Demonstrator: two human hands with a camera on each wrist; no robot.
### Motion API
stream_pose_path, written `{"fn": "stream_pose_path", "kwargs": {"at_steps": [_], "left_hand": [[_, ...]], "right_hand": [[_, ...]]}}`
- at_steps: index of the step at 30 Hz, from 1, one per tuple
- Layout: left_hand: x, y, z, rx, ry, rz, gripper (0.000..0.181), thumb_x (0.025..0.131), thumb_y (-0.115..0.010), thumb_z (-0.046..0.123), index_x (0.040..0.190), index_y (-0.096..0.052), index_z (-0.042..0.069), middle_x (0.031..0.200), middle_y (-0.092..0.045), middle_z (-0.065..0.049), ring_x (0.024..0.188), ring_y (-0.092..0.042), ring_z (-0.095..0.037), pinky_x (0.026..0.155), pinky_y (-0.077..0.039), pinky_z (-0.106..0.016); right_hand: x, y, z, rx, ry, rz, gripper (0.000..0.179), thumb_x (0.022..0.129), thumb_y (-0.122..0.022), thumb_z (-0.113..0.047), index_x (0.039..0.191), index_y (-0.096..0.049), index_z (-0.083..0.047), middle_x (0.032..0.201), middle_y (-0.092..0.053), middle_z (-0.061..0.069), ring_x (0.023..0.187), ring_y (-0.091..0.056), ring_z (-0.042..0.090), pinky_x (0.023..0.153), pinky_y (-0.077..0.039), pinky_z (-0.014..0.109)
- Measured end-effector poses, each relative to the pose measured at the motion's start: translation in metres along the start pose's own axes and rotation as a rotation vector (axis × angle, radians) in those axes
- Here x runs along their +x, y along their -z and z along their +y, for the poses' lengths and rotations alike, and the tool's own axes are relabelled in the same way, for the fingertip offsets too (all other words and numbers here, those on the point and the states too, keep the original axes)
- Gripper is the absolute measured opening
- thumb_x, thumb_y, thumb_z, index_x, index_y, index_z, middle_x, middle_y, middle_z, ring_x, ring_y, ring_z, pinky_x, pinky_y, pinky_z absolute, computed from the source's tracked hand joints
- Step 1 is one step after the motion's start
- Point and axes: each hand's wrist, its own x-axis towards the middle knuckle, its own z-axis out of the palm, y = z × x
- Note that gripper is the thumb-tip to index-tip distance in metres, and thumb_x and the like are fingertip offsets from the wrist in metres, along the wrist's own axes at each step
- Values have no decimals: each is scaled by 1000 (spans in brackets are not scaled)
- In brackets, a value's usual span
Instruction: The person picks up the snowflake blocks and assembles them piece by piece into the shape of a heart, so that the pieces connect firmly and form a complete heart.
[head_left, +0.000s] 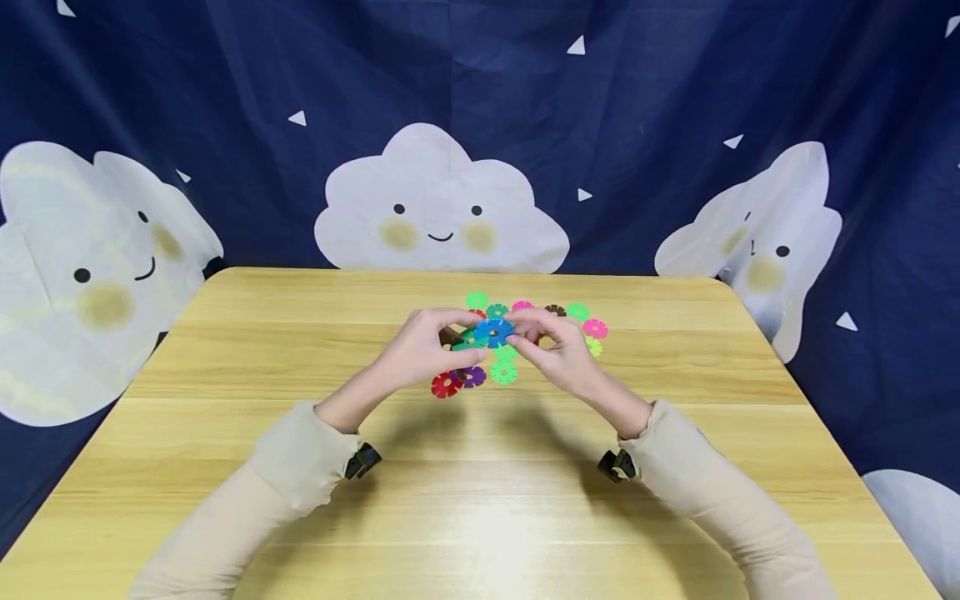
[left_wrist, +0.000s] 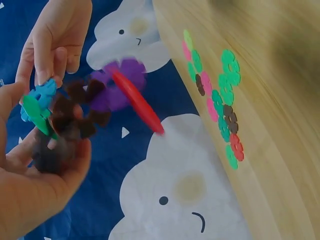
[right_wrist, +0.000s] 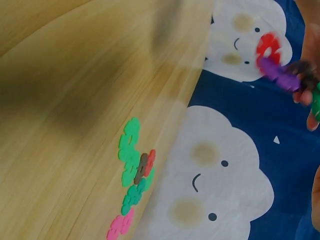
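Above the table, my left hand [head_left: 420,350] grips a cluster of slotted plastic discs. Brown discs [left_wrist: 62,112] make up its middle. A purple disc [left_wrist: 117,89] and a red disc [left_wrist: 137,100] stick out at one end, and a green disc [left_wrist: 34,114] sits near my left fingers. My right hand [head_left: 558,346] pinches a blue disc [head_left: 493,333] between thumb and fingers. The blue disc meets the green one; I cannot tell whether their slots interlock. In the right wrist view, the purple disc [right_wrist: 277,75] and red disc [right_wrist: 269,47] look blurred, and my right hand is mostly out of frame.
Loose discs lie on the wooden table [head_left: 480,483] beneath and beyond my hands: light green [head_left: 503,372], pink [head_left: 595,329], dark brown [head_left: 555,311], teal and red ones. A dark blue curtain [head_left: 480,83] with white clouds hangs behind the table's far edge.
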Motion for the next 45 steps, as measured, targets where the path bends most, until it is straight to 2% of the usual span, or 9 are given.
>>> {"fn": "stream_pose_path", "kwargs": {"at_steps": [5,8,12,16,19,25,32,37,45], "left_hand": [[2,-4,5,15,-31,69,35,81,-68,19,114,-63,7,101,-67,-6,96,-59,-18,87,-46,-36],[4,-6,8,25,-77,114,28,82,-67,14,109,-65,6,92,-68,-5,75,-60,-16,65,-47,-27],[6,-9,10,24,-115,132,22,82,-67,10,103,-67,5,84,-68,-6,51,-50,-12,40,-29,-20],[6,-10,11,24,-149,142,14,81,-67,7,95,-69,4,82,-68,-5,66,-59,-11,55,-44,-21],[5,-10,10,13,-167,161,11,82,-67,5,92,-69,3,85,-68,-6,78,-62,-16,72,-50,-28],[2,-8,7,10,-165,225,12,81,-67,4,93,-68,2,82,-68,-8,77,-62,-19,75,-51,-30],[2,-6,7,16,-163,237,13,80,-68,5,93,-68,3,79,-67,-7,75,-62,-19,74,-51,-31],[1,-7,6,11,-139,197,12,80,-69,5,92,-70,4,82,-67,-5,72,-58,-15,74,-50,-29],[-2,-5,4,7,-115,183,13,80,-68,6,93,-70,5,75,-65,-2,71,-56,-14,71,-48,-30]], "right_hand": [[0,-3,0,-16,24,4,36,67,-63,24,99,-56,8,64,-60,11,50,-44,12,48,-38,19],[0,-5,0,-16,26,6,37,67,-63,25,100,-55,8,64,-60,11,49,-44,11,47,-37,19],[-1,-5,-1,1,30,6,37,69,-63,23,101,-54,8,64,-60,13,49,-44,11,47,-37,19],[-3,-2,0,31,-4,4,32,73,-63,19,102,-53,11,68,-61,16,52,-46,10,50,-40,19],[-7,6,5,43,-117,14,31,76,-61,17,106,-53,11,75,-62,21,57,-49,7,52,-41,18],[-16,39,32,-105,-541,11,29,85,-60,0,114,-57,5,95,-60,22,69,-51,8,59,-42,20],[-35,68,67,-472,-893,-364,47,91,-52,-13,131,-38,9,120,-42,34,103,-45,42,86,-40,51],[-46,73,82,-591,-1005,-539,55,93,-50,-17,136,-28,7,129,-32,37,121,-29,50,99,-28,58],[-52,77,97,-612,-1003,-534,56,83,-63,-8,130,-37,9,127,-39,33,119,-32,48,97,-32,56]]}}
